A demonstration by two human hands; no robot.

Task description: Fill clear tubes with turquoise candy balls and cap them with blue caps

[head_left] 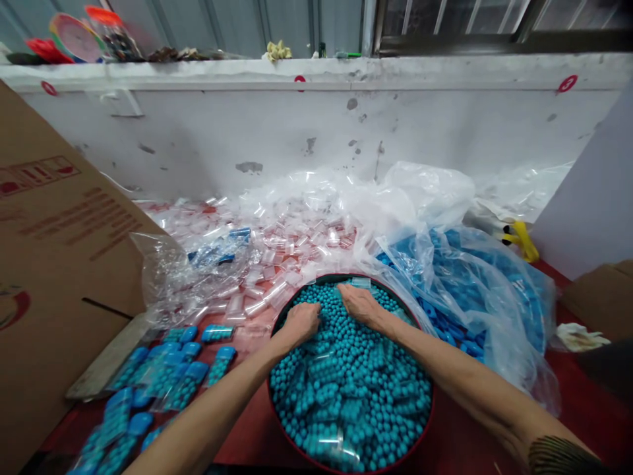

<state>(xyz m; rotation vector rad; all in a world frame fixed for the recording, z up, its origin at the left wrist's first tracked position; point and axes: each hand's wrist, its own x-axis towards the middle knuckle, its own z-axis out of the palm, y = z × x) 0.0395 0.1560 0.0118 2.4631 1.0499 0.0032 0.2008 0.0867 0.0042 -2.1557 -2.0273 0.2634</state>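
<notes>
A round dark tub with a red rim [270, 398] is filled with small turquoise balls [380, 376]. Several clear plastic tubes [324, 386] lie among the balls, some with balls inside. My left hand [302, 321] is at the tub's left side, its fingers curled down at the balls. Toward the far rim, my right hand [362, 305] also has its fingers drawn together over the balls. Whatever either hand grips is hidden by the fingers. Just beyond the right hand, another clear tube [361, 282] rests by the far rim.
Filled tubes with blue caps [180, 382] lie left of the tub, beside a cardboard box [64, 264]. Loose clear tubes [287, 247] spread behind it. At right, a plastic bag [514, 290] holds blue caps [445, 323]; yellow-handled tool [523, 241] lies beyond.
</notes>
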